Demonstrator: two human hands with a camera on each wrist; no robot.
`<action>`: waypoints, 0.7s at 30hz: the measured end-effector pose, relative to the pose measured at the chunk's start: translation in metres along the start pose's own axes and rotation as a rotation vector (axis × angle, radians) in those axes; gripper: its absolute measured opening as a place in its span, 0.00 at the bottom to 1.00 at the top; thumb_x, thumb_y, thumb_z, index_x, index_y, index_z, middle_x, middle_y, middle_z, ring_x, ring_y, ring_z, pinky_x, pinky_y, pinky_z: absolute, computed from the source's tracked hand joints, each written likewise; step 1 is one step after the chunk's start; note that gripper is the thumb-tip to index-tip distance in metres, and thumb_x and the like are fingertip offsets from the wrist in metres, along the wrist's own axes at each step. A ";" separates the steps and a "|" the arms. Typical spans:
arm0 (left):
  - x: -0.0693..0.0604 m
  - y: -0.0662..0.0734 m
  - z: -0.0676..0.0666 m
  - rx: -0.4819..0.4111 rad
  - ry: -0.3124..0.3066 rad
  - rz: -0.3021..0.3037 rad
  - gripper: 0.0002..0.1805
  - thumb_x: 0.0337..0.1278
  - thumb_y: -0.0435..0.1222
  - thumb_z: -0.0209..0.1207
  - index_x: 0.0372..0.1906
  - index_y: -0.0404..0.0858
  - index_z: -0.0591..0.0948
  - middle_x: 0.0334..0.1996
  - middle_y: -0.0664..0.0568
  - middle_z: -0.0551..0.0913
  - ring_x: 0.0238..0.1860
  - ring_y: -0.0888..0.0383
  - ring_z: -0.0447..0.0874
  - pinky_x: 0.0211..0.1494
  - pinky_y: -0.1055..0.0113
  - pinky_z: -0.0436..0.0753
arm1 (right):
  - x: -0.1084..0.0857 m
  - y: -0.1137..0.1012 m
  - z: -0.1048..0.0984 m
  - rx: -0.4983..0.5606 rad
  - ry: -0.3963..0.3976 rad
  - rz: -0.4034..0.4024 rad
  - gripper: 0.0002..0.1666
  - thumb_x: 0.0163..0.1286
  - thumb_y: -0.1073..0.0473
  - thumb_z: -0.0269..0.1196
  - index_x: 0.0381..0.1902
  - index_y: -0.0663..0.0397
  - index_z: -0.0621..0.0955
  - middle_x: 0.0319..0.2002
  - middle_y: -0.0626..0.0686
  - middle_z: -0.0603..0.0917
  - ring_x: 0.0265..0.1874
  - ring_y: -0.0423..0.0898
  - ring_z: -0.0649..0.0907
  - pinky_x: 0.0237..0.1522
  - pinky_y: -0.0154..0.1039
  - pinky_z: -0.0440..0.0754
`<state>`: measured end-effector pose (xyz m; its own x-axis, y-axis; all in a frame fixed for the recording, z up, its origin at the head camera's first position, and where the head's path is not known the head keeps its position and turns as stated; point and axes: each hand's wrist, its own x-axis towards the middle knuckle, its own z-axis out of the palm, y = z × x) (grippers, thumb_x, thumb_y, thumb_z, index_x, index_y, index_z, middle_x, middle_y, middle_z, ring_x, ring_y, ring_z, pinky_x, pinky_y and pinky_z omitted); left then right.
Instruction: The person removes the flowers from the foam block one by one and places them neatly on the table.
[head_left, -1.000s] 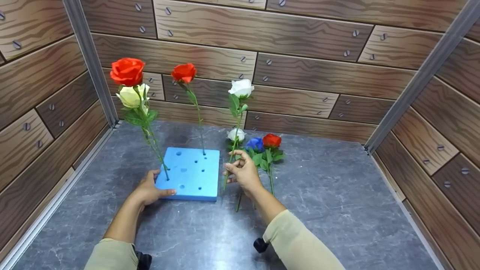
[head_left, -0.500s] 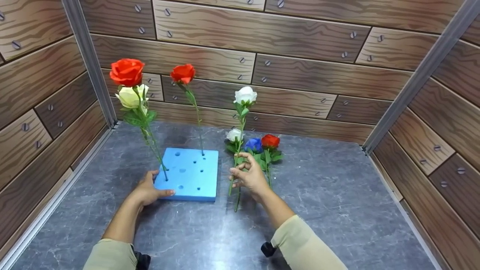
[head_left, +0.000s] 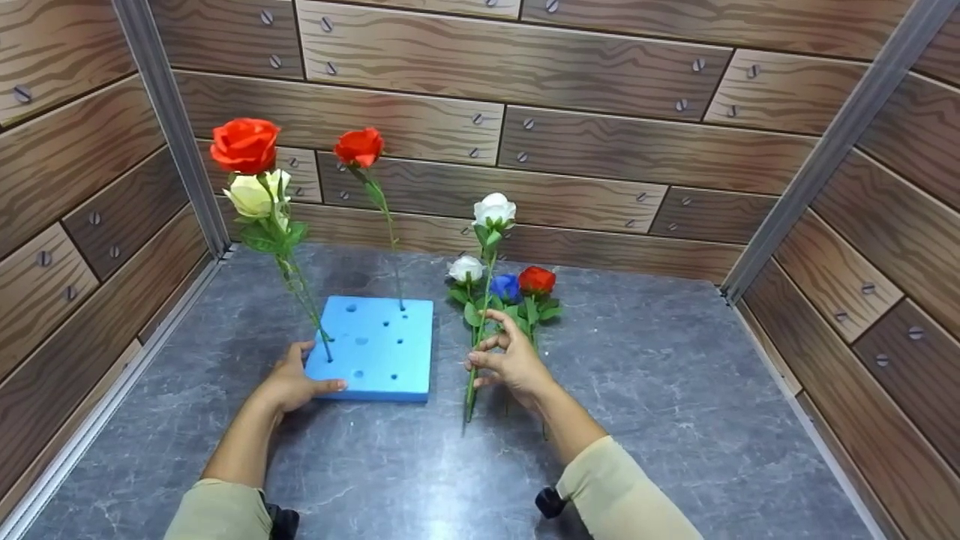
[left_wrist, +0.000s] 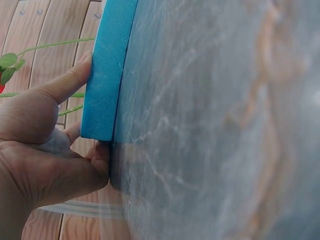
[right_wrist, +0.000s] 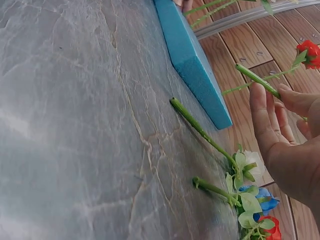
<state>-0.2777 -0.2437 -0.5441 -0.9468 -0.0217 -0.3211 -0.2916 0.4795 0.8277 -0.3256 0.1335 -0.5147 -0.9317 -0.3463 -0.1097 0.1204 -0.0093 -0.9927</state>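
The fingers of my right hand [head_left: 514, 366] pinch a long green-stemmed white rose [head_left: 494, 211], steeply upright and bloom uppermost, just right of the square blue foam-like block with holes [head_left: 380, 358], whose left edge my left hand [head_left: 294, 382] grips.

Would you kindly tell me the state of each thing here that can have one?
Blue block: flat on the table, some holes unfilled
Left red rose: standing in the block
Yellow rose: standing in the block
Back red rose: standing in the block
Raised white rose: blossom up, off the table
Lower white rose: lying down
Blue rose: lying down
Right red rose: lying down
Left hand: holding the block
Right hand: pinching the raised rose
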 end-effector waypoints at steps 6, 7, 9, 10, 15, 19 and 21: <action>0.000 0.000 0.000 0.010 0.003 -0.002 0.65 0.61 0.49 0.78 0.87 0.33 0.45 0.84 0.21 0.45 0.85 0.22 0.43 0.86 0.29 0.55 | -0.005 -0.001 -0.006 0.005 -0.034 0.019 0.51 0.73 0.76 0.66 0.85 0.45 0.59 0.42 0.52 0.80 0.41 0.50 0.90 0.32 0.44 0.93; 0.000 0.000 -0.001 0.011 0.004 -0.002 0.65 0.61 0.49 0.78 0.87 0.33 0.45 0.84 0.21 0.45 0.85 0.22 0.43 0.86 0.29 0.55 | -0.005 -0.001 -0.008 0.010 -0.036 0.024 0.51 0.73 0.76 0.66 0.85 0.44 0.59 0.41 0.52 0.80 0.41 0.49 0.89 0.32 0.44 0.93; 0.000 0.000 -0.001 0.010 0.005 -0.003 0.65 0.61 0.49 0.78 0.87 0.33 0.45 0.84 0.21 0.45 0.85 0.22 0.43 0.86 0.29 0.54 | -0.007 -0.001 -0.011 0.019 -0.041 0.030 0.51 0.73 0.76 0.66 0.85 0.45 0.58 0.40 0.50 0.80 0.40 0.47 0.88 0.31 0.44 0.92; 0.000 -0.001 -0.001 0.007 0.005 -0.004 0.65 0.61 0.49 0.78 0.87 0.33 0.45 0.84 0.21 0.45 0.85 0.22 0.43 0.86 0.29 0.54 | -0.007 -0.001 -0.012 0.027 -0.041 0.033 0.51 0.73 0.76 0.66 0.85 0.45 0.58 0.40 0.50 0.80 0.40 0.47 0.87 0.31 0.43 0.92; 0.000 -0.001 -0.002 0.005 -0.006 -0.004 0.65 0.62 0.49 0.78 0.87 0.34 0.45 0.84 0.21 0.44 0.85 0.22 0.42 0.86 0.29 0.54 | -0.012 -0.002 -0.023 0.046 -0.060 0.037 0.50 0.75 0.75 0.64 0.85 0.45 0.56 0.40 0.49 0.80 0.41 0.47 0.87 0.32 0.42 0.92; -0.001 -0.001 -0.002 0.008 -0.011 -0.003 0.65 0.62 0.49 0.77 0.87 0.34 0.45 0.84 0.21 0.44 0.85 0.22 0.43 0.86 0.28 0.55 | -0.015 -0.004 -0.036 0.035 -0.059 0.043 0.49 0.75 0.75 0.63 0.85 0.44 0.56 0.41 0.49 0.80 0.40 0.45 0.84 0.33 0.42 0.91; 0.000 -0.002 -0.001 0.010 -0.010 0.002 0.65 0.62 0.49 0.77 0.87 0.33 0.45 0.84 0.21 0.45 0.85 0.22 0.43 0.86 0.29 0.56 | -0.017 -0.004 -0.043 0.027 -0.054 0.050 0.49 0.75 0.75 0.63 0.85 0.44 0.56 0.41 0.48 0.80 0.41 0.44 0.84 0.34 0.42 0.91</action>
<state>-0.2771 -0.2456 -0.5448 -0.9461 -0.0123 -0.3237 -0.2883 0.4880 0.8239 -0.3253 0.1797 -0.5116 -0.9044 -0.3973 -0.1558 0.1765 -0.0157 -0.9842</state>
